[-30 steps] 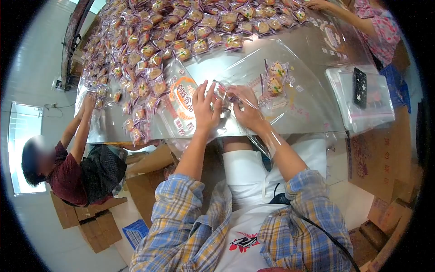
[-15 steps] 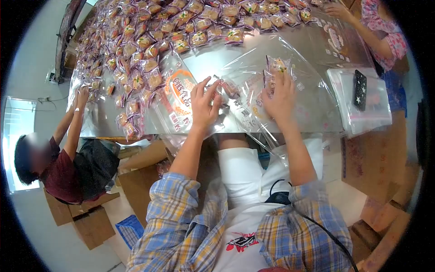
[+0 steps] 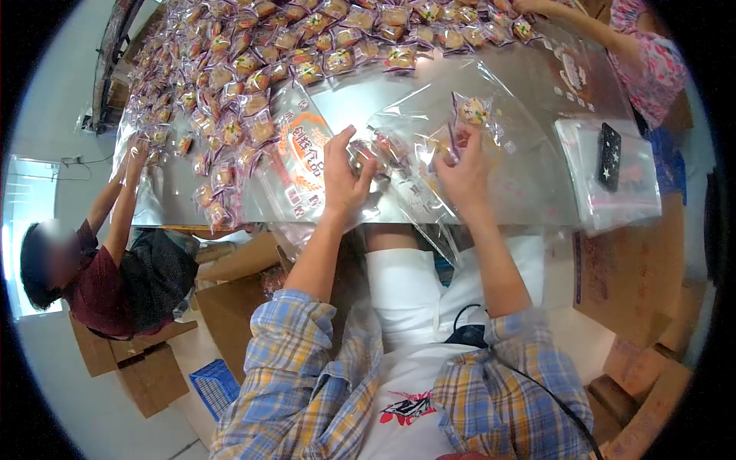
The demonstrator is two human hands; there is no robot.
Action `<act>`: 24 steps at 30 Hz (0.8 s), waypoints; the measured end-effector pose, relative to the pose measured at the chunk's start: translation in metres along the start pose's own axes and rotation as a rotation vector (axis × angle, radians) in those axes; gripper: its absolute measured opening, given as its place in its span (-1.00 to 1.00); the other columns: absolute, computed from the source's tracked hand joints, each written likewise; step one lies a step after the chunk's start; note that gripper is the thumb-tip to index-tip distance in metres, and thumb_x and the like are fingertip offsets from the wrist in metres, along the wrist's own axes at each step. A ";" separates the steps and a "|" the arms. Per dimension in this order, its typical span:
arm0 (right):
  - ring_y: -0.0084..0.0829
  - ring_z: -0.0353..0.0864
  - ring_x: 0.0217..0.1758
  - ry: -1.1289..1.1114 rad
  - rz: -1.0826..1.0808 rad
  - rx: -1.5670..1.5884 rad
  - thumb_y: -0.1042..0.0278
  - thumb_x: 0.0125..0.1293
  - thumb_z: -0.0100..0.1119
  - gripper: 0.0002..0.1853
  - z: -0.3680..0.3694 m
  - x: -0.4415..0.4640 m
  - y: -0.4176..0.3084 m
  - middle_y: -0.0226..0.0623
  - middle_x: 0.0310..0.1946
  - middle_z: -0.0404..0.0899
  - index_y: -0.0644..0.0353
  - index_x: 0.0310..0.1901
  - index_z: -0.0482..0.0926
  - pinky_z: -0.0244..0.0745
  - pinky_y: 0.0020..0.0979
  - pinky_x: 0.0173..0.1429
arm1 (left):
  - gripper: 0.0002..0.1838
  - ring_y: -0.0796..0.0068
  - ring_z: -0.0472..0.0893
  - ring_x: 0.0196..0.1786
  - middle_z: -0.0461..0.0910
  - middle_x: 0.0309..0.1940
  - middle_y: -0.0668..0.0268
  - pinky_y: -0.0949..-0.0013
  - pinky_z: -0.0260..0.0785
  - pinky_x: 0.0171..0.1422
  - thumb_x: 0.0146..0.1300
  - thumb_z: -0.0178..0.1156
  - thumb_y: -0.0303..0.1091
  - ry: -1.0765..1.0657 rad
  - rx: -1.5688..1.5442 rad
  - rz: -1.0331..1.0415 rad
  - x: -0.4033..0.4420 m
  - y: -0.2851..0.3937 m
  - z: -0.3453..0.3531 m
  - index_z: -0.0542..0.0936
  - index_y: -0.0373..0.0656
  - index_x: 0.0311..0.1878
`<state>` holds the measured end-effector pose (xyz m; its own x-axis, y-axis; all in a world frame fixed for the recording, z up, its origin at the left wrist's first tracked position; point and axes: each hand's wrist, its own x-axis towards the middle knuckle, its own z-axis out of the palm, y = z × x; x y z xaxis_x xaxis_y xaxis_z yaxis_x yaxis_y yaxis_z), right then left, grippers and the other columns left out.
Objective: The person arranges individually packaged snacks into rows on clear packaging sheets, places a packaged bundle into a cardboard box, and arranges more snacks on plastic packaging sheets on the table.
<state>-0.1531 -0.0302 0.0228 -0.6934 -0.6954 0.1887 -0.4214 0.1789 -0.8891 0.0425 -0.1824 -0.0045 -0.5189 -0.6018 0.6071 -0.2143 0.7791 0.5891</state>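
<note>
My left hand (image 3: pixel 346 175) rests at a clear printed plastic bag (image 3: pixel 418 192), thumb and fingers apart. Beside its thumb lies a small wrapped packet (image 3: pixel 392 151), partly under shiny film. My right hand (image 3: pixel 464 170) has its fingers curled and closed on a wrapped pastry (image 3: pixel 445 146), mostly hidden by the fingers. Just beyond its fingertips is another wrapped pastry (image 3: pixel 473 112) in clear, purple-edged wrapping. Left of my left hand, a flat clear bag with orange print (image 3: pixel 307 146) lies on the metal table (image 3: pixel 529 195).
Many wrapped pastries (image 3: pixel 245 65) cover the far and left table. At right lies a stack of clear bags (image 3: pixel 640 192) with a black star-patterned phone (image 3: pixel 608 157) on it. One co-worker (image 3: pixel 107 284) reaches in from the left; another person's arm (image 3: pixel 583 23) from the upper right. Cardboard boxes (image 3: pixel 629 268) stand below.
My right hand has drawn slightly back and left, its fingers curling in; the far pastry now shows more. My left fingers have bent inward. The upper-right person's arm has moved away from me.
</note>
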 end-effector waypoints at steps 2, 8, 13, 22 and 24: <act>0.03 0.57 0.17 0.063 -0.033 0.074 0.36 0.18 0.57 -0.33 0.016 -0.002 -0.010 0.04 0.11 0.52 0.33 0.26 0.42 0.52 -0.06 0.26 | -0.33 -0.14 0.50 0.35 0.54 0.29 -0.09 -0.01 0.33 0.48 0.38 0.36 -0.10 0.014 -0.015 -0.011 -0.003 -0.002 0.000 0.45 -0.34 0.39; 0.01 0.61 0.14 0.157 -0.280 0.025 0.43 0.19 0.49 -0.48 0.059 0.012 0.012 -0.04 0.08 0.55 0.24 0.16 0.52 0.55 -0.12 0.20 | -0.38 -0.15 0.49 0.40 0.49 0.34 -0.14 0.01 0.32 0.51 0.39 0.37 -0.13 0.036 -0.071 -0.075 -0.005 -0.003 0.002 0.45 -0.35 0.34; -0.08 0.68 0.22 0.008 -0.259 0.223 0.65 0.14 0.29 -0.40 0.061 0.016 0.033 -0.01 0.18 0.61 0.25 0.29 0.55 0.57 -0.27 0.31 | -0.36 -0.03 0.43 0.49 0.40 0.42 -0.13 0.05 0.29 0.58 0.44 0.34 -0.17 0.005 -0.157 -0.121 -0.007 -0.012 0.005 0.38 -0.37 0.40; -0.27 0.68 -0.19 0.150 -0.266 0.025 0.59 0.30 0.32 -0.59 0.062 0.010 0.033 -0.16 -0.01 0.55 0.18 0.18 0.60 0.62 -0.24 -0.06 | -0.44 0.09 0.48 0.14 0.43 0.11 0.02 0.12 0.36 0.30 0.45 0.30 -0.06 0.162 0.149 -0.083 -0.011 -0.011 0.004 0.45 -0.36 0.22; -0.26 0.69 -0.19 0.162 -0.299 0.027 0.61 0.29 0.30 -0.59 0.061 0.009 0.030 -0.15 0.00 0.54 0.18 0.18 0.60 0.61 -0.21 -0.03 | -0.63 0.09 0.50 -0.09 0.54 -0.18 0.07 0.08 0.36 0.09 0.44 0.29 -0.12 0.177 0.113 -0.216 -0.012 -0.012 0.005 0.58 -0.31 -0.01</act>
<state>-0.1363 -0.0736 -0.0279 -0.6257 -0.5947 0.5048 -0.6063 -0.0364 -0.7944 0.0478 -0.1835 -0.0216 -0.3015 -0.7691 0.5635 -0.3999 0.6386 0.6575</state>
